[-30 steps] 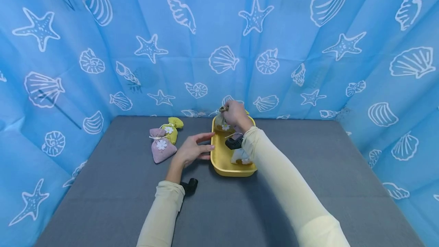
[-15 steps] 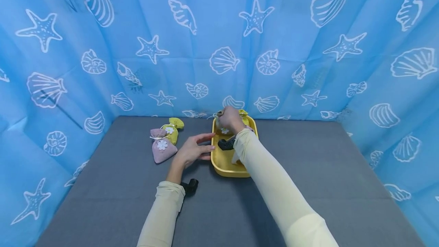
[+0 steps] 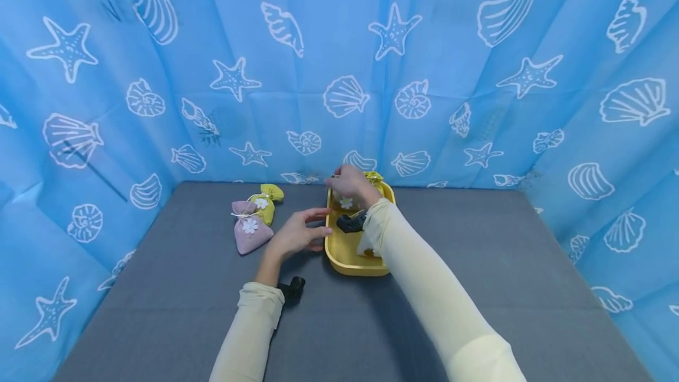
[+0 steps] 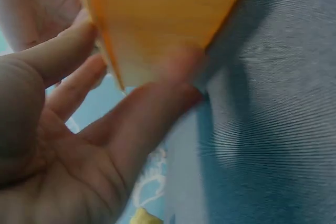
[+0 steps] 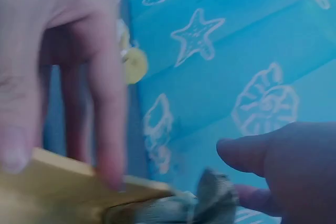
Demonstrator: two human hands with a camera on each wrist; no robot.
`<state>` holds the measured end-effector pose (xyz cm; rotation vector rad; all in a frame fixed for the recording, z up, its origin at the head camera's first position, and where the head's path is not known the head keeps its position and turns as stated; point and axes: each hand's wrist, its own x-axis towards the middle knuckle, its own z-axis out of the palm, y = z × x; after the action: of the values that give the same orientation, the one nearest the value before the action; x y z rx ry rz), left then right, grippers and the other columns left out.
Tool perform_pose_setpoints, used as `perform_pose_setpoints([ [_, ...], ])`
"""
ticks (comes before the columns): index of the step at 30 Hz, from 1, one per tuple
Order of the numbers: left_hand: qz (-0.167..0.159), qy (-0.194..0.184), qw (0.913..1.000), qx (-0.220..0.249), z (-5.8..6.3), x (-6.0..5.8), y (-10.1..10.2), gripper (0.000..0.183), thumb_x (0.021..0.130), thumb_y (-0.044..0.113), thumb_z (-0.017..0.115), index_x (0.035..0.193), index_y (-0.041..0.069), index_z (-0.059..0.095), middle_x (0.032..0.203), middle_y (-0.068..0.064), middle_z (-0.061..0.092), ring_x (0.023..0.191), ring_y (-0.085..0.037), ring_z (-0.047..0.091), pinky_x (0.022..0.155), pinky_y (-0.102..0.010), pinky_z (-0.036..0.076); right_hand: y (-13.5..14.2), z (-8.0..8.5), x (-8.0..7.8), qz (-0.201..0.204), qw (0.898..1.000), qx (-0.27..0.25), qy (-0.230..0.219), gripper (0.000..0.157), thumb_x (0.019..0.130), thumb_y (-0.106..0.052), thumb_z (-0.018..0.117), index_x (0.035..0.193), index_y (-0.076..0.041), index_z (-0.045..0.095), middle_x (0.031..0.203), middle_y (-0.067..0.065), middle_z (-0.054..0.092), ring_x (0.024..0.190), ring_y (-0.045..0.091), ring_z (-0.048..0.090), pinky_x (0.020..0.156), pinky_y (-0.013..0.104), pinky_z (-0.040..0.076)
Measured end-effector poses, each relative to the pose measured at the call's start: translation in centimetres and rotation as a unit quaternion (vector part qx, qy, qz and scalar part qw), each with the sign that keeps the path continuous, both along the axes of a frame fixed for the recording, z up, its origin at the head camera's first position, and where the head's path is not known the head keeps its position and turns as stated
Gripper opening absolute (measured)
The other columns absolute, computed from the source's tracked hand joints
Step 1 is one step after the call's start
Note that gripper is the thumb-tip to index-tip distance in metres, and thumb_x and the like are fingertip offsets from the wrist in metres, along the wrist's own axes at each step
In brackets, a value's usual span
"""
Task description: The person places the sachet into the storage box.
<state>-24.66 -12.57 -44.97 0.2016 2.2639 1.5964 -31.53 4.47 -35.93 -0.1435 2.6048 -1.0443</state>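
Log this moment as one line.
left hand: at left wall of rounded yellow tray | right hand: at grey-green cloth sachet in tray | pink cloth sachet, yellow cloth sachet: on grey cloth-covered table, left of tray

- Head view: illumination bright, diffuse; curtain (image 3: 297, 117) print sharp.
- Shadow: soft-edged, on the bench (image 3: 530, 276), nearer the camera than the left fingers (image 3: 320, 231).
- Left wrist view: dimmer; left fingers motion-blurred; fine line pattern on cloth beside them.
- Right wrist view: dim, blue-tinted; tray (image 5: 52, 182) below left fingers soft.
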Motion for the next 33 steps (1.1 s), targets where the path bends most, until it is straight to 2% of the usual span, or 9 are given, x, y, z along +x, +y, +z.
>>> perform_pose_setpoints([
  [3, -0.015, 0.041, 0.9977, -0.052, 0.2, 0.1, -0.1, 0.052, 0.098, 0.027, 0.071, 0.147, 0.023, 0.055, 0.154, -0.006, 0.053, 0.132, -0.033, 0.059, 0.084, -0.043, 0.065, 0.7, 0.9, 0.3, 0.019, 1.0, -0.004, -0.003, 0.064, 0.106, -0.038, 0.053, 0.155, -0.001, 0.036, 0.11, 0.011, 0.064, 0.062, 0.013, 0.05, 0.067, 0.029, 0.049],
  [6, -0.022, 0.071, 0.9935, -0.085, 0.5, 0.1, -0.1, 0.052, 0.098, 0.029, 0.07, 0.147, 0.021, 0.055, 0.152, -0.004, 0.055, 0.131, -0.033, 0.061, 0.085, -0.041, 0.064, 1.8, 1.5, 0.5, 0.033, 0.999, -0.019, -0.009, 0.066, 0.105, -0.041, 0.052, 0.157, -0.004, 0.033, 0.079, 0.005, 0.054, 0.05, 0.01, 0.041, 0.058, 0.032, 0.045],
  [10, -0.015, 0.088, 0.9913, -0.097, 0.7, -0.1, -0.2, 0.053, 0.098, 0.033, 0.069, 0.147, 0.019, 0.055, 0.15, -0.005, 0.057, 0.128, -0.031, 0.063, 0.087, -0.04, 0.063, 3.9, 1.9, 1.3, 0.036, 0.996, -0.077, -0.018, 0.067, 0.104, -0.042, 0.054, 0.158, -0.009, 0.032, 0.12, 0.013, 0.062, 0.078, 0.02, 0.062, 0.078, 0.041, 0.056],
  [13, 0.007, 0.095, 0.9906, -0.099, 0.9, -0.2, -0.3, 0.052, 0.098, 0.036, 0.069, 0.146, 0.019, 0.057, 0.147, -0.005, 0.06, 0.125, -0.029, 0.065, 0.091, -0.041, 0.063, 5.5, 2.1, 2.1, 0.041, 0.992, -0.12, -0.015, 0.064, 0.104, -0.041, 0.055, 0.157, -0.011, 0.034, 0.161, 0.016, 0.035, 0.118, 0.036, 0.061, 0.101, 0.051, 0.055],
  [16, 0.021, 0.097, 0.9898, -0.103, 1.1, -0.2, -0.3, 0.05, 0.098, 0.037, 0.069, 0.144, 0.021, 0.058, 0.146, -0.005, 0.061, 0.125, -0.027, 0.065, 0.095, -0.043, 0.061, 7.0, 1.8, 3.0, 0.047, 0.988, -0.15, -0.002, 0.058, 0.105, -0.037, 0.054, 0.154, -0.01, 0.038, 0.158, 0.017, 0.038, 0.132, 0.041, 0.055, 0.107, 0.053, 0.052],
  [24, 0.04, 0.121, 0.9856, -0.111, 2.4, 0.3, -1.8, 0.047, 0.1, 0.04, 0.066, 0.144, 0.025, 0.058, 0.148, -0.002, 0.059, 0.132, -0.031, 0.061, 0.102, -0.049, 0.057, 11.8, -1.1, 5.1, 0.003, 0.962, -0.272, 0.03, 0.055, 0.106, -0.032, 0.055, 0.148, 0.002, 0.043, 0.148, 0.025, 0.048, 0.126, 0.041, 0.059, 0.107, 0.056, 0.052],
  [28, 0.073, 0.156, 0.9802, -0.098, 3.5, 0.7, -3.9, 0.047, 0.101, 0.04, 0.064, 0.144, 0.022, 0.058, 0.147, -0.006, 0.059, 0.132, -0.033, 0.06, 0.105, -0.051, 0.056, 13.8, -3.2, 6.2, -0.015, 0.97, -0.232, 0.065, 0.048, 0.104, -0.036, 0.06, 0.135, 0.0, 0.055, 0.136, 0.023, 0.058, 0.112, 0.03, 0.063, 0.093, 0.041, 0.059],
  [30, 0.094, 0.17, 0.9768, -0.089, 4.0, 1.0, -4.9, 0.047, 0.102, 0.039, 0.063, 0.144, 0.02, 0.058, 0.146, -0.008, 0.059, 0.131, -0.034, 0.061, 0.104, -0.053, 0.055, 14.6, -4.1, 6.8, -0.011, 0.975, -0.207, 0.079, 0.044, 0.102, -0.035, 0.063, 0.129, 0.0, 0.059, 0.131, 0.022, 0.061, 0.103, 0.027, 0.062, 0.083, 0.034, 0.058],
  [33, 0.125, 0.177, 0.9734, -0.075, 4.5, 1.4, -6.1, 0.046, 0.102, 0.039, 0.062, 0.143, 0.019, 0.058, 0.143, -0.008, 0.061, 0.129, -0.033, 0.062, 0.104, -0.054, 0.055, 15.5, -5.3, 7.5, 0.012, 0.978, -0.182, 0.103, 0.039, 0.1, -0.03, 0.068, 0.124, -0.001, 0.062, 0.129, 0.021, 0.063, 0.1, 0.026, 0.061, 0.08, 0.031, 0.057],
])
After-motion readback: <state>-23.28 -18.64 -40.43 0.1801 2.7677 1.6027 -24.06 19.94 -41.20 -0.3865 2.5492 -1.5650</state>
